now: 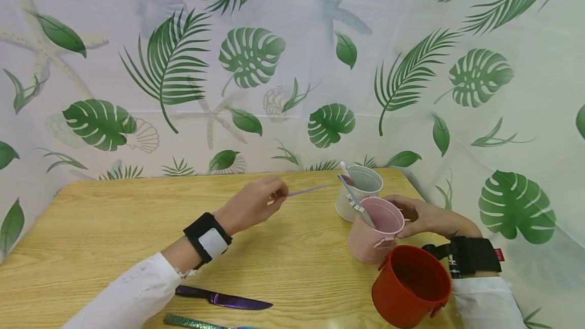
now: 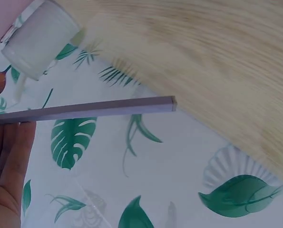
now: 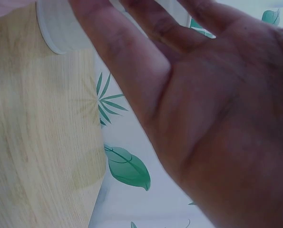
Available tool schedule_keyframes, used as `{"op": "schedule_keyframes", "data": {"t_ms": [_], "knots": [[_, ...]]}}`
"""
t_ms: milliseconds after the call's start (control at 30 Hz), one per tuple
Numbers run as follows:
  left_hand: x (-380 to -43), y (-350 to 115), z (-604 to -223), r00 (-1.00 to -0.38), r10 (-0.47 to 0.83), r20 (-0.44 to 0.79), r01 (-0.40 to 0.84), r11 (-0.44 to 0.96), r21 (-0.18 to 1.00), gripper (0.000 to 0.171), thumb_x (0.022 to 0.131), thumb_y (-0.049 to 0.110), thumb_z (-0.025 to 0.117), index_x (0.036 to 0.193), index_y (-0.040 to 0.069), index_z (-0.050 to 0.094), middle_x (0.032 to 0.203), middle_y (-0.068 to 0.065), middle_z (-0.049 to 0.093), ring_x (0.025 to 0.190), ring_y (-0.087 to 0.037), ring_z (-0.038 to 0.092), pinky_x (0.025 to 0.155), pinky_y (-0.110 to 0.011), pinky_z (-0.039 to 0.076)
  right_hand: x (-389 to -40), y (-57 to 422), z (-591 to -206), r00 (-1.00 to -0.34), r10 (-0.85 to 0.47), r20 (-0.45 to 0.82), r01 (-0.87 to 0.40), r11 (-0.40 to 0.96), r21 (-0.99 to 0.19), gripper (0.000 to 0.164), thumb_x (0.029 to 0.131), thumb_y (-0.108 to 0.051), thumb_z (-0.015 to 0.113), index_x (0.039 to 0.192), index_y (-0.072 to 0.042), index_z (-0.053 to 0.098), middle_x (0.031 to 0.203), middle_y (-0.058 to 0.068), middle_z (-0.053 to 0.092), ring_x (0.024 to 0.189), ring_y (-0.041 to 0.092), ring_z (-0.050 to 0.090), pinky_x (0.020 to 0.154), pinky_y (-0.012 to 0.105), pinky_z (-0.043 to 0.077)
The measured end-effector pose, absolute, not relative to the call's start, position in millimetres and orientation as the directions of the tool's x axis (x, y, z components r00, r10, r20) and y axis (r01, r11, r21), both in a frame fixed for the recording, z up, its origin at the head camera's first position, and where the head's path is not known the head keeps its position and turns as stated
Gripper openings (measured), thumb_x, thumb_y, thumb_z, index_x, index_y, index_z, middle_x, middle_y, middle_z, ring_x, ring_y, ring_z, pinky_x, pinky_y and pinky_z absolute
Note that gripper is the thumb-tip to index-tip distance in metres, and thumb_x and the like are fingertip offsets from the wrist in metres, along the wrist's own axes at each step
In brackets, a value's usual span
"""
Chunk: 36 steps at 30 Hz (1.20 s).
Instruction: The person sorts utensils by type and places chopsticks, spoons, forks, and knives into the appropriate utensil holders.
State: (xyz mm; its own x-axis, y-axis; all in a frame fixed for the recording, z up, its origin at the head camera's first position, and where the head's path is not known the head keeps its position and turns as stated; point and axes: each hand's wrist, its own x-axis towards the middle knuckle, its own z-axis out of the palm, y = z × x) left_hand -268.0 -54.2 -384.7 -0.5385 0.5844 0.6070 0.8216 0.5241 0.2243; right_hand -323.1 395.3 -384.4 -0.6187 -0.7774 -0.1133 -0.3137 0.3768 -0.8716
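My left hand (image 1: 256,204) pinches a thin purple chopstick (image 1: 305,191) above the table, its far end pointing right toward the buckets. The left wrist view shows the chopstick's square end (image 2: 172,104) sticking out past the fingers. With my right hand (image 1: 431,217) I hold the rim and side of a small pink bucket (image 1: 365,242). A pale, patterned piece of cutlery (image 1: 358,206) leans inside that bucket. Just behind stands a white bucket (image 1: 346,202) with a white-handled utensil (image 1: 345,168) in it. In the right wrist view, the palm (image 3: 217,104) covers much of the scene.
A red bucket (image 1: 397,293) stands in front of the pink one, near my right forearm. On the wooden table (image 1: 114,227) lie a purple-bladed knife (image 1: 237,301) and a utensil with a glittery green handle (image 1: 189,321). A leaf-patterned cloth (image 1: 283,65) hangs behind.
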Motion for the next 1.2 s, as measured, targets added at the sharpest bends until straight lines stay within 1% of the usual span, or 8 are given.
{"op": "schedule_keyframes", "data": {"t_ms": [167, 300, 433, 600, 733, 800, 1000, 1200], "knots": [[-267, -47, -373, -0.549, 0.487, 0.68, 0.823, 0.457, 0.338, 0.013, 0.09, -0.007, 0.071, 0.097, 0.003, 0.065, 0.093, -0.006, 0.066, 0.086, -0.015, 0.067, 0.076, -0.022, 0.059, -324, 395, -384, -0.629, -0.768, -0.125, -0.31, 0.395, -0.865, 0.078, 0.089, -0.011, 0.076, 0.156, -0.007, 0.036, 0.153, 0.022, 0.044, 0.133, 0.014, 0.053, 0.103, 0.032, 0.051], [-266, -41, -364, -0.537, 0.403, 0.741, 0.837, 0.366, 0.407, 0.014, 0.089, -0.009, 0.07, 0.096, 0.002, 0.065, 0.093, -0.008, 0.066, 0.088, -0.018, 0.067, 0.077, -0.023, 0.06, -323, 395, -384, -0.635, -0.761, -0.133, -0.302, 0.403, -0.864, 0.079, 0.089, -0.012, 0.076, 0.156, -0.008, 0.036, 0.154, 0.021, 0.044, 0.132, 0.015, 0.053, 0.103, 0.032, 0.051], [-264, -34, -355, -0.528, 0.339, 0.778, 0.845, 0.294, 0.446, 0.015, 0.089, -0.01, 0.069, 0.096, 0.003, 0.065, 0.093, -0.01, 0.066, 0.089, -0.019, 0.068, 0.078, -0.025, 0.061, -324, 395, -383, -0.627, -0.768, -0.127, -0.305, 0.392, -0.868, 0.078, 0.09, -0.011, 0.075, 0.156, -0.006, 0.035, 0.153, 0.022, 0.044, 0.132, 0.016, 0.053, 0.103, 0.033, 0.052], [-259, -24, -344, -0.535, 0.272, 0.8, 0.843, 0.233, 0.485, 0.014, 0.089, -0.009, 0.069, 0.095, 0.003, 0.064, 0.094, -0.011, 0.066, 0.091, -0.019, 0.067, 0.081, -0.026, 0.061, -324, 395, -383, -0.611, -0.784, -0.109, -0.321, 0.371, -0.871, 0.075, 0.09, -0.009, 0.074, 0.155, -0.006, 0.036, 0.152, 0.022, 0.045, 0.133, 0.019, 0.053, 0.104, 0.032, 0.051], [-255, -17, -335, -0.545, 0.215, 0.811, 0.838, 0.164, 0.52, 0.016, 0.089, -0.011, 0.069, 0.095, 0.003, 0.064, 0.097, -0.01, 0.066, 0.093, -0.02, 0.068, 0.084, -0.03, 0.061, -325, 396, -382, -0.605, -0.789, -0.106, -0.322, 0.365, -0.874, 0.074, 0.091, -0.008, 0.074, 0.155, -0.006, 0.037, 0.152, 0.022, 0.045, 0.134, 0.019, 0.053, 0.105, 0.032, 0.05], [-251, -13, -331, -0.559, 0.186, 0.808, 0.829, 0.118, 0.547, 0.017, 0.089, -0.012, 0.068, 0.096, 0.002, 0.065, 0.098, -0.01, 0.067, 0.095, -0.022, 0.069, 0.084, -0.032, 0.062, -325, 396, -382, -0.604, -0.79, -0.106, -0.321, 0.363, -0.875, 0.075, 0.091, -0.008, 0.074, 0.155, -0.006, 0.037, 0.152, 0.022, 0.045, 0.134, 0.019, 0.053, 0.105, 0.032, 0.05], [-241, -2, -322, -0.625, 0.105, 0.773, 0.776, -0.026, 0.631, 0.012, 0.091, -0.012, 0.067, 0.098, -0.002, 0.065, 0.101, -0.016, 0.066, 0.097, -0.028, 0.071, 0.084, -0.037, 0.062, -325, 398, -382, -0.607, -0.787, -0.112, -0.318, 0.37, -0.873, 0.076, 0.09, -0.009, 0.074, 0.156, -0.006, 0.036, 0.152, 0.023, 0.045, 0.133, 0.019, 0.053, 0.104, 0.032, 0.051], [-237, 11, -320, -0.677, 0.074, 0.732, 0.726, -0.1, 0.681, 0.011, 0.092, -0.011, 0.069, 0.1, -0.005, 0.067, 0.102, -0.019, 0.067, 0.098, -0.028, 0.071, 0.083, -0.039, 0.062, -325, 400, -383, -0.601, -0.792, -0.106, -0.325, 0.363, -0.873, 0.075, 0.09, -0.009, 0.074, 0.155, -0.006, 0.037, 0.152, 0.023, 0.045, 0.133, 0.02, 0.053, 0.104, 0.032, 0.051]]}}
